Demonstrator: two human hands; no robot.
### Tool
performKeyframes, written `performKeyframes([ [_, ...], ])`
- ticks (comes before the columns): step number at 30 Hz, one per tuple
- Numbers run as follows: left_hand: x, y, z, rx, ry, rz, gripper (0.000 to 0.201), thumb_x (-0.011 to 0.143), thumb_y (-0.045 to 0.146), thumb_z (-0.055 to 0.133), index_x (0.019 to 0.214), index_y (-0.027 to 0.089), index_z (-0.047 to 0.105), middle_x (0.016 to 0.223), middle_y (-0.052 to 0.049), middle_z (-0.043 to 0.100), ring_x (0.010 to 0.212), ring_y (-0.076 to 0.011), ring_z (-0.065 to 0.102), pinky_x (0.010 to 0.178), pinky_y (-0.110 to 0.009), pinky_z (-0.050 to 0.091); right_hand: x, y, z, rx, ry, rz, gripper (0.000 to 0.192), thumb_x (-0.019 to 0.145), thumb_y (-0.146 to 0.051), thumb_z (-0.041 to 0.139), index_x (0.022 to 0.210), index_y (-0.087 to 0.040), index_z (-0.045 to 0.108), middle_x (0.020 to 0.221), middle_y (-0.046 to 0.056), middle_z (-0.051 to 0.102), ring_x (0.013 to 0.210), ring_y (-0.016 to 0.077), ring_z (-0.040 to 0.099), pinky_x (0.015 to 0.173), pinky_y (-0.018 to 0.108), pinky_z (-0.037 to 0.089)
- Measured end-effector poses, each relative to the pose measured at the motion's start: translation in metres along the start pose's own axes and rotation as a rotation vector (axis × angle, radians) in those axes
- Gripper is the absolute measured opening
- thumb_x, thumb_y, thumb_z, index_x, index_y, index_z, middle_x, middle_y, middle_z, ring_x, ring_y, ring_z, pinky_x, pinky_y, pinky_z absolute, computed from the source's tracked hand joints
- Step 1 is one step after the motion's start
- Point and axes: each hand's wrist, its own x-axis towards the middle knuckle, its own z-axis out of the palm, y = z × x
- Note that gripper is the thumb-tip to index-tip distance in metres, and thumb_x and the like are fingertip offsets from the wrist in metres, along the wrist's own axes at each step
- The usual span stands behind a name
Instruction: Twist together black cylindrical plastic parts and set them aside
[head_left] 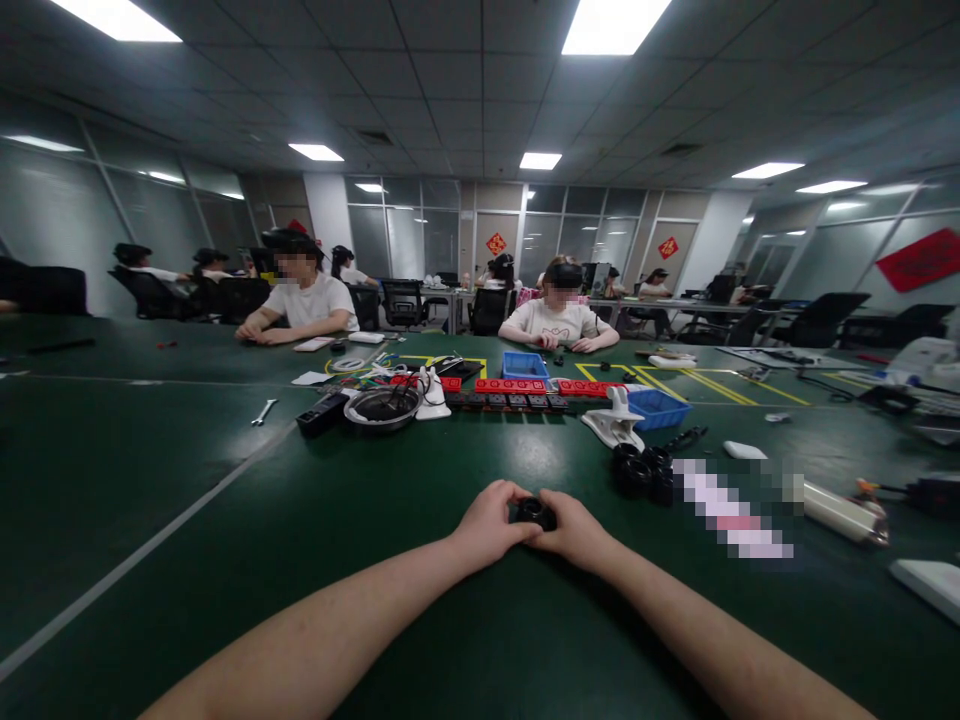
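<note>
**Holding small black part w/ both hands at table centre**

Gripping a small black round part (534, 513) between both my hands, low over the green table (225, 480). My left hand (489, 523) is curled shut on its left side, fingers bent over the top; my right hand (576, 530) is closed on its right side, thumb toward the part. Hands touch each other across the item. Most of the part is hidden by fingers; can't tell its exact shape.

Nearby items, right of my hands: cluster of similar black round parts (642, 470), just beside a blurred patch. White cylinder (844, 513) further right, lying flat. White clamp-like piece (615, 420) behind the cluster, w/ a blue bin (658, 407) touching or nearly so; can't tell which.

Mid-table: round metal dish (381, 408) w/ dark contents, black box (322, 413) left of it, wrench (263, 411) further left, well apart. Row of red blocks (510, 385) and second blue bin (524, 364) beyond.

Far side: two persons in white shirts seated, one at left (306, 300), one at centre (559, 320), hands on the table. Others further back at desks.
</note>
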Motion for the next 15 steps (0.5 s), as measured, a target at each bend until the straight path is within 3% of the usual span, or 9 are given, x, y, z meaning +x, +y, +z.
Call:
performKeyframes([
  [3, 0.000, 0.000, 0.002, 0.015, 0.034, -0.006, 0.031, 0.058, 0.025, 0.067, 0.086, 0.016, 0.055, 0.079, 0.001, 0.047, 0.058, -0.0092, 0.041, 0.053, -0.019, 0.034, -0.003, -0.008, 0.004, -0.172, 0.075, 0.022, 0.029, 0.063, -0.044, 0.059, 0.069, -0.017, 0.050, 0.068, 0.002, 0.055, 0.063, 0.0164, 0.049, 0.055, 0.025, 0.031],
  [6, 0.002, -0.003, -0.002, -0.014, -0.012, 0.006, 0.032, 0.060, 0.026, 0.066, 0.088, 0.016, 0.056, 0.079, 0.001, 0.047, 0.054, -0.0076, 0.039, 0.051, -0.019, 0.034, -0.004, -0.010, 0.002, -0.202, 0.070, -0.034, 0.035, 0.063, -0.050, 0.057, 0.074, -0.017, 0.052, 0.075, 0.004, 0.056, 0.071, 0.0192, 0.051, 0.061, 0.027, 0.033],
  [11, 0.003, -0.005, -0.009, -0.073, -0.103, 0.067, 0.034, 0.063, 0.025, 0.064, 0.094, 0.017, 0.057, 0.076, 0.001, 0.047, 0.052, -0.0064, 0.038, 0.050, -0.018, 0.033, -0.001, 0.001, -0.006, 0.033, -0.075, -0.198, 0.038, 0.064, -0.043, 0.061, 0.091, -0.018, 0.055, 0.085, 0.004, 0.055, 0.078, 0.0185, 0.049, 0.067, 0.028, 0.037],
  [15, 0.004, -0.004, -0.011, -0.082, -0.125, 0.075, 0.034, 0.063, 0.024, 0.064, 0.096, 0.018, 0.057, 0.078, 0.001, 0.047, 0.052, -0.0059, 0.037, 0.049, -0.018, 0.033, 0.002, 0.005, -0.014, 0.231, -0.190, -0.245, 0.027, 0.068, -0.034, 0.059, 0.089, -0.016, 0.058, 0.082, 0.003, 0.055, 0.078, 0.0174, 0.049, 0.069, 0.027, 0.038],
])
